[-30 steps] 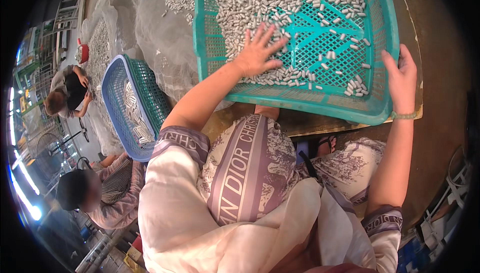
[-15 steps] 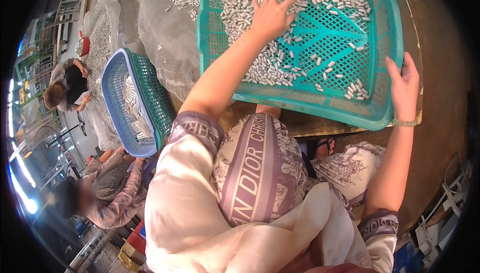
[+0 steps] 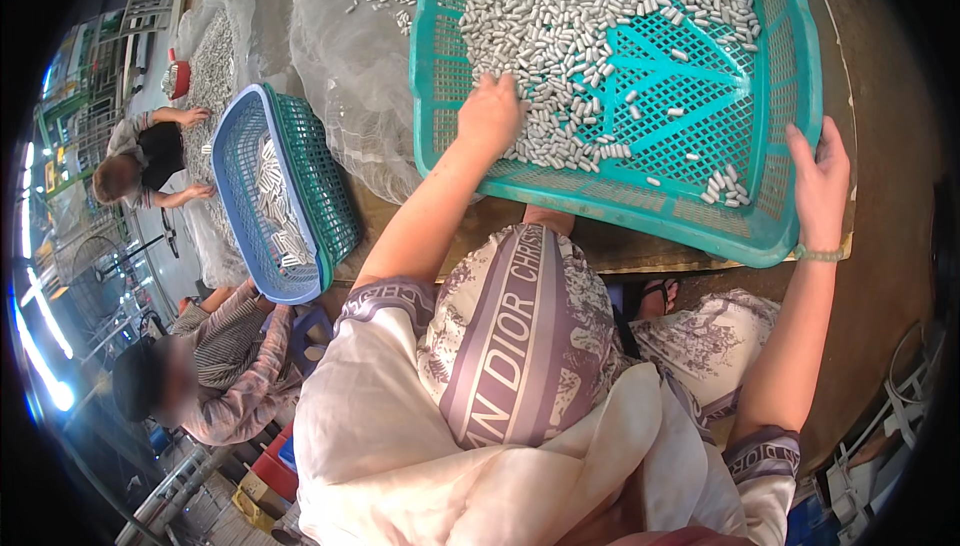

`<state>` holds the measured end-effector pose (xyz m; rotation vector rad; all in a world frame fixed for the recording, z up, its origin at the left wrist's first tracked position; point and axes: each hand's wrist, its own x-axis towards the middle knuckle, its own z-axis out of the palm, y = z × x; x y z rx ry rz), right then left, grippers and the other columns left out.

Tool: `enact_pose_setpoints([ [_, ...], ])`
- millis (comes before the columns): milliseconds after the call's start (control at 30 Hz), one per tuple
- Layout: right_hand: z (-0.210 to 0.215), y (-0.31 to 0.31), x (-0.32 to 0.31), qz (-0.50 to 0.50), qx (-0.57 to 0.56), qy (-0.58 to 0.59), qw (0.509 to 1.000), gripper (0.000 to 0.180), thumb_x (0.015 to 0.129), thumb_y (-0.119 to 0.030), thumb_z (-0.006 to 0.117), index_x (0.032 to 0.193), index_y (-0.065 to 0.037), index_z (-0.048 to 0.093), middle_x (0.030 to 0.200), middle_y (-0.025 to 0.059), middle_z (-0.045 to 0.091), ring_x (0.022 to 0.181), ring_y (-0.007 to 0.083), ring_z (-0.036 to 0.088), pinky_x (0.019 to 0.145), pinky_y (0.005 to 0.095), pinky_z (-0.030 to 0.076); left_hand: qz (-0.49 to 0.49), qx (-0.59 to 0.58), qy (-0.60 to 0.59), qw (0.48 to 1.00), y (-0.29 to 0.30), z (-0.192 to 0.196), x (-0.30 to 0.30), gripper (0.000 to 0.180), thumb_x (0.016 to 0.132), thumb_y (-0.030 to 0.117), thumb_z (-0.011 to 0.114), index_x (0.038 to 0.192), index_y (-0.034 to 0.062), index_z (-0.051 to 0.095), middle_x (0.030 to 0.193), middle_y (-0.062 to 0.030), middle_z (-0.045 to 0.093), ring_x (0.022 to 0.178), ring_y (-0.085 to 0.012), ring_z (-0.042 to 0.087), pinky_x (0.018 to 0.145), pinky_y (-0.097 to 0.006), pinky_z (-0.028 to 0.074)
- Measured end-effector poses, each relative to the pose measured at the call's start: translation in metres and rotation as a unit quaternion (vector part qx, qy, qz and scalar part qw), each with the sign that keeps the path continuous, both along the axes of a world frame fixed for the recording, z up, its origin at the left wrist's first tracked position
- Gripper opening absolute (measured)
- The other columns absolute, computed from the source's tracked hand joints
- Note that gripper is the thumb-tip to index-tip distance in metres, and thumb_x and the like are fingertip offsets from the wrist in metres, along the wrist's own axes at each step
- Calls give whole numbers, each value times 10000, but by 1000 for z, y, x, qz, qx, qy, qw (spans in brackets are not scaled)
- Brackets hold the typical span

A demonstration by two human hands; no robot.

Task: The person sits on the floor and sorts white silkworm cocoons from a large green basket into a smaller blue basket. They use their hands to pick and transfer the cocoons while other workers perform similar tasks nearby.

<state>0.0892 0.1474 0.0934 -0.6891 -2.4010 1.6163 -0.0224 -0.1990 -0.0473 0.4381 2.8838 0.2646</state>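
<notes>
A large green plastic basket with mesh walls and floor lies in front of me. Small silvery-grey cylindrical pieces fill its far and left parts, and a few lie scattered over the bare mesh at its right. Inside the basket, near its left side, my left hand rests among the pieces with its fingers curled; whether any piece is in them is hidden. My right hand grips the basket's right rim, thumb on the inner side. Some pieces sit in a loose cluster at the near right corner.
At left, a blue basket nested with a green one holds longer pale pieces; a seated co-worker touches it. Another person reaches into a long heap of pieces near a red container. Clear plastic sheeting lies between.
My left hand has drawn back toward me and left, its spread fingers now curled. Pieces lie spread differently across the mesh. My right hand keeps its hold on the rim.
</notes>
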Motion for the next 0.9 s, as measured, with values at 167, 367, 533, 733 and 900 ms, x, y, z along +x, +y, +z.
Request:
enact_pose_setpoints([
  [167, -1, 1, 1, 6, -21, 12, 1000, 220, 855, -94, 590, 1007, 56, 538, 923, 54, 602, 817, 83, 526, 714, 233, 421, -262, 120, -144, 947, 41, 37, 10, 176, 680, 234, 713, 786, 109, 649, 853, -61, 618, 792, -276, 614, 685, -388, 492],
  [367, -3, 0, 1, 3, -8, 18, 1000, 217, 851, -97, 593, 1005, 48, 543, 911, 44, 598, 810, 78, 518, 714, 230, 417, -273, 99, -137, 947, 49, 24, 14, 154, 678, 219, 705, 762, 103, 648, 801, -66, 615, 776, -271, 614, 664, -384, 492],
  [533, 1, -1, 1, 8, -6, 10, 1000, 215, 845, -99, 598, 999, 42, 545, 892, 38, 604, 787, 71, 521, 697, 225, 419, -299, 155, -143, 931, 48, 22, 13, 96, 684, 155, 670, 755, 95, 649, 814, -81, 623, 780, -284, 615, 673, -385, 496],
  [733, -1, -1, 1, 12, -11, 23, 1000, 202, 845, -97, 595, 985, 41, 550, 894, 42, 612, 788, 68, 528, 693, 224, 424, -286, 168, -111, 937, 47, 18, 15, 124, 676, 125, 683, 791, 87, 657, 828, -96, 629, 796, -288, 618, 695, -386, 495],
  [900, 1, -1, 1, 10, 2, 8, 1000, 202, 846, -99, 596, 984, 42, 550, 893, 44, 613, 788, 71, 532, 695, 227, 427, -279, 198, -153, 927, 43, 15, 8, 170, 669, 98, 685, 838, 94, 661, 836, -91, 642, 813, -282, 622, 714, -374, 499],
])
